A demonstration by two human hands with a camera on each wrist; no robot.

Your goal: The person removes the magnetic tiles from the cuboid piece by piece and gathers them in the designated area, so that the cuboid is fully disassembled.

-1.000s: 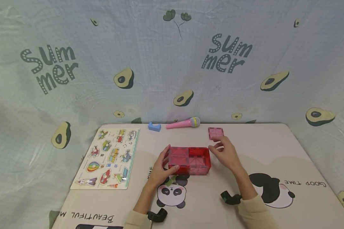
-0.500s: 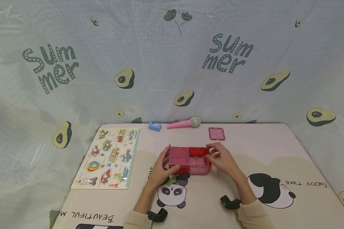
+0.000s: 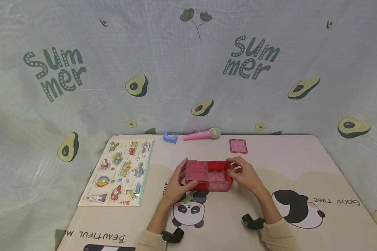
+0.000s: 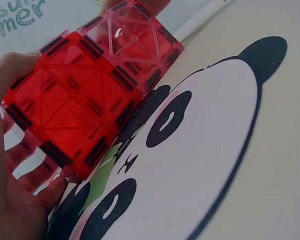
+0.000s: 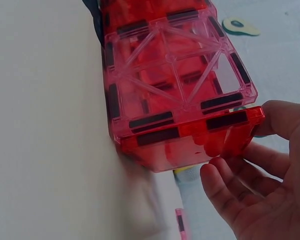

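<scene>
A box of translucent red and pink magnetic tiles (image 3: 197, 170) stands on the table. A tile covers its left half; its right half is uncovered on top. My left hand (image 3: 177, 186) grips the left end, thumb on the near side and fingers at the far left, also around the red tile (image 4: 72, 95) in the left wrist view. At the other end my right hand (image 3: 245, 176) pinches the red end tile (image 5: 190, 145), thumb over its upper edge and fingertips against its outer face. A loose pink tile (image 3: 238, 146) lies flat behind the box.
At the back edge lie a pink toy microphone (image 3: 202, 134) and a blue notched block (image 3: 170, 138). A picture puzzle board (image 3: 116, 172) occupies the left side. The table mat (image 3: 226, 223) bears printed pandas; a patterned curtain (image 3: 169, 52) hangs behind.
My right hand has moved from beside the loose pink tile toward me and onto the right end tile of the box. The left hand keeps its hold.
</scene>
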